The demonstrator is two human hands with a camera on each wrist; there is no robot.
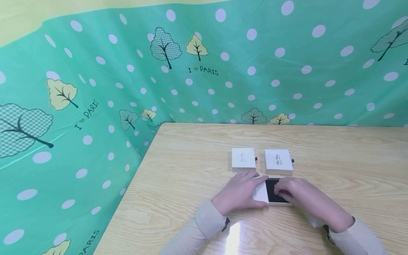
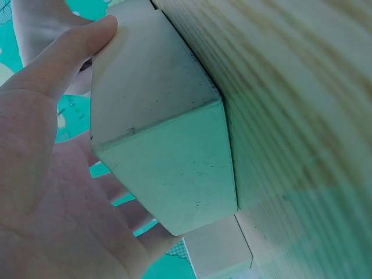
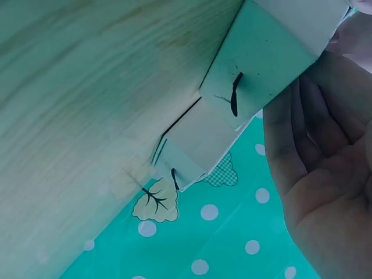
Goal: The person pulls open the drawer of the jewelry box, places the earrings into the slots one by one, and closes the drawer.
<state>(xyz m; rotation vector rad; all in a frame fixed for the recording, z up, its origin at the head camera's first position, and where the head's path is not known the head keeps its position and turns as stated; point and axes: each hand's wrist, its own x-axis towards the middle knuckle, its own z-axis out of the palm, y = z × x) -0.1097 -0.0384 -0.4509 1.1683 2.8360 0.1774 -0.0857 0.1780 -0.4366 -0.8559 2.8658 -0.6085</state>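
Note:
A white box [image 1: 260,193] lies on the table with its drawer slid out to the right, showing a black lining [image 1: 271,194]. My left hand [image 1: 237,193] grips the box's left part, thumb along the near side and fingers at the far side. In the left wrist view the thumb presses the white side wall [image 2: 157,75]. My right hand [image 1: 301,196] reaches over the drawer, its curled fingertips down at the black lining. I cannot tell what they pinch. The right wrist view shows the drawer's end [image 3: 256,64] with a short black pull tab [image 3: 235,96].
Two more white boxes, one left [image 1: 243,159] and one right [image 1: 278,161], stand shut just behind, each with a black tab on its right side. The pale wooden table [image 1: 178,159] ends at a green dotted curtain [image 1: 216,92] behind and to the left.

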